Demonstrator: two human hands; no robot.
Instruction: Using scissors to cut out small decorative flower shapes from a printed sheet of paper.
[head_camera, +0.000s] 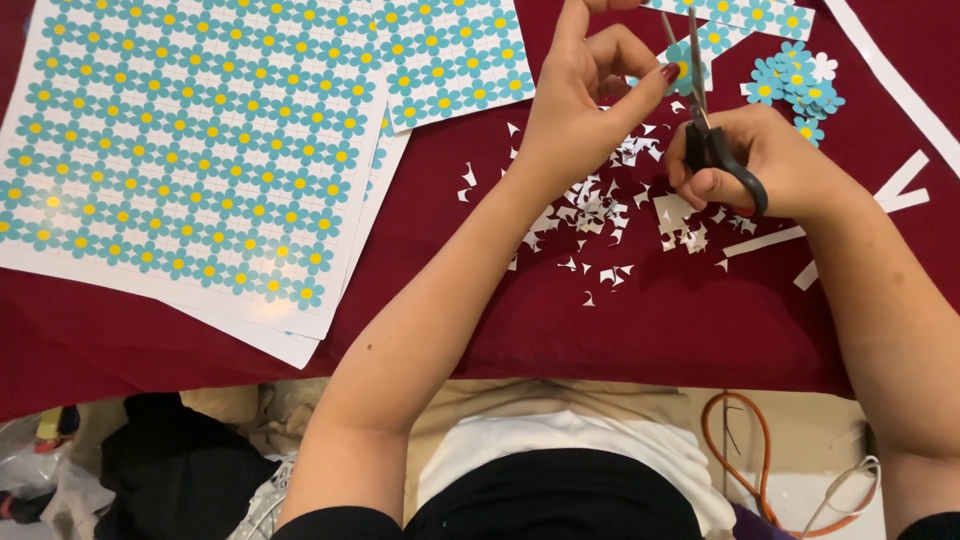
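Observation:
My left hand pinches a small blue paper flower with a yellow centre between thumb and fingers, above the dark red tablecloth. My right hand grips black-handled scissors, their blades pointing up and meeting the flower's edge. Small white paper scraps lie scattered on the cloth under both hands. A little heap of cut-out blue flowers sits just beyond my right hand.
Large printed sheets of blue flowers cover the left of the table, another sheet lies at top centre. White paper strips lie at the right. Below the table edge are dark bags and an orange cable.

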